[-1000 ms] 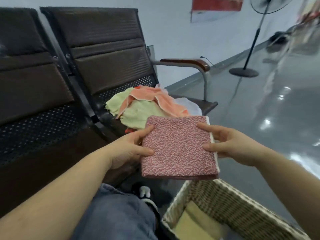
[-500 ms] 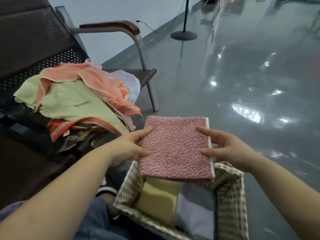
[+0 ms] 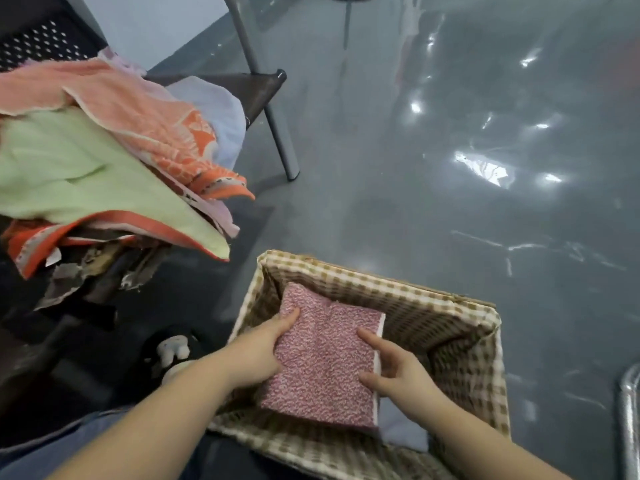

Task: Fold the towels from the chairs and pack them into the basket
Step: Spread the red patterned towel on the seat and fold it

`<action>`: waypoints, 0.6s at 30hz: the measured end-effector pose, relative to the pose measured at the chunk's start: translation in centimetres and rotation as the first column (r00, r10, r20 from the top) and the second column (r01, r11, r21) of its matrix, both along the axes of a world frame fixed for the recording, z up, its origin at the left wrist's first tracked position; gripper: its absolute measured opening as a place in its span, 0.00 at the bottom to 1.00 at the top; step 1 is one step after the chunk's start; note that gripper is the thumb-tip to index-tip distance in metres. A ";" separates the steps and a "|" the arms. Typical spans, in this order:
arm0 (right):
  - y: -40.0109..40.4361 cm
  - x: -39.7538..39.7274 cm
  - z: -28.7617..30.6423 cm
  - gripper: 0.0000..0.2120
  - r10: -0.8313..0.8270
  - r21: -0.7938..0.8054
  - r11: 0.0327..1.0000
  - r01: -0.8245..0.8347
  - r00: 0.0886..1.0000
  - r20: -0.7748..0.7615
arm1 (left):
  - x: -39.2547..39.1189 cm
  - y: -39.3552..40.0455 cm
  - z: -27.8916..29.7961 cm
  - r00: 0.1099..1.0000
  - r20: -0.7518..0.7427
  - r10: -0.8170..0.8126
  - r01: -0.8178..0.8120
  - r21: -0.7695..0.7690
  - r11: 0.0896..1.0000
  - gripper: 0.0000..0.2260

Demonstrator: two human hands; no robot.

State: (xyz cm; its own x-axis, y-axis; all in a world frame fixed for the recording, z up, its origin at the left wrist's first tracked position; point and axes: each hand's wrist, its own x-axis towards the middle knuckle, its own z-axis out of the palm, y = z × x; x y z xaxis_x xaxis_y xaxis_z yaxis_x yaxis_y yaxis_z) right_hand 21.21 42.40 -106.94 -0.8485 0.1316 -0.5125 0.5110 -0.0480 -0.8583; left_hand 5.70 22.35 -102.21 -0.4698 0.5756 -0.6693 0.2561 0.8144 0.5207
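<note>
A folded pink speckled towel (image 3: 325, 362) lies inside the woven basket (image 3: 381, 285) with a checked lining, on the floor in front of me. My left hand (image 3: 258, 351) grips the towel's left edge, thumb on top. My right hand (image 3: 394, 372) holds its right edge, fingers on top and thumb at the side. A folded grey towel (image 3: 401, 427) shows under the pink one. On the chair seat at the left, a loose heap holds a light green towel (image 3: 69, 174), an orange patterned towel (image 3: 156, 123) and a pale one (image 3: 221, 112).
The chair's metal leg (image 3: 277, 133) stands behind the basket. Glossy grey floor (image 3: 485, 220) spreads to the right. A metal tube (image 3: 630, 410) shows at the right edge. My knee in jeans (image 3: 52, 441) and a shoe (image 3: 173, 351) sit left of the basket.
Both hands lowered the pink towel from above the basket down into it. My view tilted down, so the basket fills the lower frame.
</note>
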 end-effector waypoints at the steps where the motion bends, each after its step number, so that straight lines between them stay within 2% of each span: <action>1: -0.3 -0.1 -1.1 0.29 -0.004 0.022 1.000 0.004 1.000 0.013 | 0.0 0.3 -0.6 0.999 -0.024 -0.021 0.020 -0.030 0.999 0.40; 5: -1.0 -1.1 -4.6 0.28 -0.009 0.141 0.990 -0.003 0.996 0.087 | -0.2 1.2 -3.9 0.997 -0.051 -0.052 0.048 -0.086 0.995 0.36; 9: -1.6 -1.6 -6.6 0.28 -0.016 0.185 0.983 -0.012 0.989 0.149 | -0.4 1.4 -6.5 0.998 -0.050 -0.039 0.034 -0.095 0.995 0.36; 14: -2.0 -2.3 -7.9 0.28 -0.025 0.179 0.984 -0.011 0.980 0.196 | -0.7 0.8 -8.7 0.998 -0.069 -0.004 -0.001 -0.072 0.997 0.34; 18: -2.3 -3.0 -8.8 0.31 0.019 0.164 0.984 -0.069 0.957 0.288 | -0.6 0.5 -9.3 0.997 -0.073 -0.002 -0.010 -0.163 0.987 0.34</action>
